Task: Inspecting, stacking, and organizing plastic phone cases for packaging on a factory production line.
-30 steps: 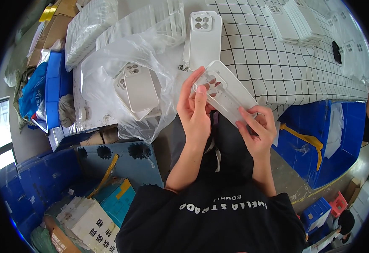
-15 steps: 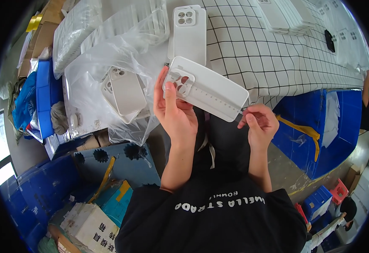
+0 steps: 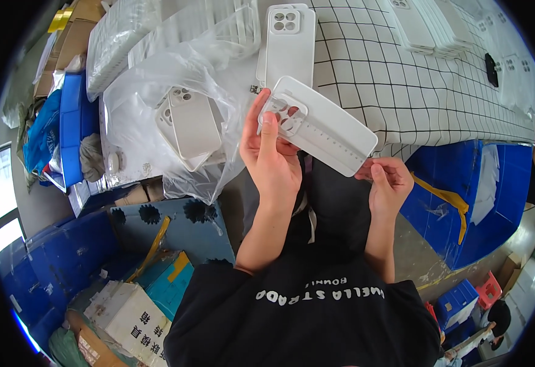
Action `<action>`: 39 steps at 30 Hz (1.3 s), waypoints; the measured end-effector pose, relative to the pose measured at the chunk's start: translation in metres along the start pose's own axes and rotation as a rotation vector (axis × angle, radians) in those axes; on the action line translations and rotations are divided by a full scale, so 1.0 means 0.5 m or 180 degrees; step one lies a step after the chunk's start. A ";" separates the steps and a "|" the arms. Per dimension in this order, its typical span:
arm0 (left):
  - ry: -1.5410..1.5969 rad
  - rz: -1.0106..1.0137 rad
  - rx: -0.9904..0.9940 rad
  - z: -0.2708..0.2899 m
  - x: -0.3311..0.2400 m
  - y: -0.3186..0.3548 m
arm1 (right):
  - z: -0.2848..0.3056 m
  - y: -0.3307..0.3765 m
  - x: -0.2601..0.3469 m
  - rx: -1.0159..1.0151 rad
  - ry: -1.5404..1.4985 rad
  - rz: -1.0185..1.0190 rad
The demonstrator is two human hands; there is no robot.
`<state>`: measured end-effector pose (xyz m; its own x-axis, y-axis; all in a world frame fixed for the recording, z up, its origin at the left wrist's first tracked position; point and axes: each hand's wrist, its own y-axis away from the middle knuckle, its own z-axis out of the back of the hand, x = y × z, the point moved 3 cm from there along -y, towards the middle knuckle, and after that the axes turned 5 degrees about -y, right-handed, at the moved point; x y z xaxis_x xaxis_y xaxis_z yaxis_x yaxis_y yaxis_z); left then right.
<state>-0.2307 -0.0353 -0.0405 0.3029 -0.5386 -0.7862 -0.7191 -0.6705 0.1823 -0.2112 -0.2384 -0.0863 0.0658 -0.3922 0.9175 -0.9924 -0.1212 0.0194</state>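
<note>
A white phone case (image 3: 334,131) is held up, tilted, in front of me. My left hand (image 3: 273,153) grips its camera-cutout end, thumb on the face and fingers behind. At the opposite end, my right hand (image 3: 386,183) pinches near the lower corner with thumb and index finger. A greyish band with a row of small dark marks runs lengthwise along the case; whether it is a separate strip behind it, I cannot tell. Just beyond, more white phone cases (image 3: 290,49) lie stacked on the table. Others (image 3: 195,128) rest on a clear plastic bag (image 3: 133,101) to the left.
A checked cloth (image 3: 371,79) covers the table, with rows of white cases (image 3: 442,27) at the far right. Bagged stacks (image 3: 126,37) stand far left. Blue bins stand at the right (image 3: 438,202) and lower left (image 3: 65,251). A person (image 3: 497,318) is at lower right.
The right fingers have come closer to the case's corner; a dark sliver that showed between them and the case no longer shows. The whole view has shifted slightly.
</note>
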 end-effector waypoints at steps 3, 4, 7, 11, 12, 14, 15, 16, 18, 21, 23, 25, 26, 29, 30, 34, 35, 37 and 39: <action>0.0088 0.0054 0.0024 -0.013 0.003 -0.002 | 0.002 -0.008 0.004 -0.0026 0.0043 -0.0011; -0.0018 -0.0053 -0.0048 -0.010 0.007 -0.002 | 0.005 -0.009 0.013 0.0000 0.0089 -0.0034; -0.0654 -0.0326 -0.0155 -0.027 0.019 0.004 | 0.014 -0.017 0.018 0.0485 0.0132 -0.0488; -0.1247 -0.0673 0.0306 -0.015 -0.007 0.008 | -0.003 -0.018 0.007 0.1348 0.0037 -0.0911; -0.1175 -0.0610 0.0330 -0.025 -0.001 0.010 | 0.012 -0.020 0.007 0.1325 -0.0024 -0.0743; -0.1068 -0.0610 0.0431 -0.041 0.003 0.010 | 0.032 -0.022 0.019 0.1017 -0.0420 -0.0798; -0.1163 -0.0436 0.0509 -0.054 0.011 0.009 | 0.044 -0.026 0.027 0.0829 -0.0947 -0.1007; -0.1277 -0.0266 0.0551 -0.063 0.017 0.005 | 0.058 -0.027 0.036 0.0796 -0.0904 -0.0870; -0.1373 -0.0154 0.0625 -0.089 0.030 -0.005 | 0.096 -0.024 0.044 0.0701 -0.1149 -0.0712; -0.1460 0.0338 0.1166 -0.122 0.068 -0.022 | 0.069 -0.051 0.070 0.0560 -0.0454 -0.0268; -0.1258 0.0487 0.1179 -0.150 0.076 -0.035 | 0.035 -0.055 0.095 0.0206 0.1197 0.0445; -0.0956 0.0763 0.1295 -0.191 0.087 -0.040 | 0.052 -0.082 0.089 0.0112 0.1194 0.0528; -0.0879 0.0832 0.1340 -0.216 0.097 -0.038 | 0.066 -0.095 0.093 -0.0077 0.1250 0.0664; -0.0967 0.0419 0.0982 -0.240 0.145 -0.082 | 0.075 -0.116 0.119 -0.0537 0.0866 0.0411; -0.1021 0.0235 0.0842 -0.258 0.147 -0.109 | 0.081 -0.124 0.113 -0.0717 0.0466 0.0316; -0.0824 0.0513 0.0568 -0.323 0.182 -0.278 | 0.099 -0.121 0.108 -0.0873 0.0073 0.0241; -0.0969 0.0576 0.0489 -0.337 0.192 -0.320 | 0.101 -0.114 0.091 -0.0926 -0.0034 0.0186; -0.1383 0.0696 0.0375 -0.394 0.227 -0.371 | 0.114 -0.092 0.071 -0.0952 -0.0136 0.0055; -0.1697 0.0693 0.0271 -0.434 0.262 -0.401 | 0.134 -0.070 0.051 -0.1034 -0.0301 -0.0154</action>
<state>0.0890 -0.0820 -0.0521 -0.1983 -0.3135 -0.9287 -0.7840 -0.5179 0.3422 -0.1678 -0.3053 -0.0900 0.1079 -0.4778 0.8718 -0.9681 0.1491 0.2015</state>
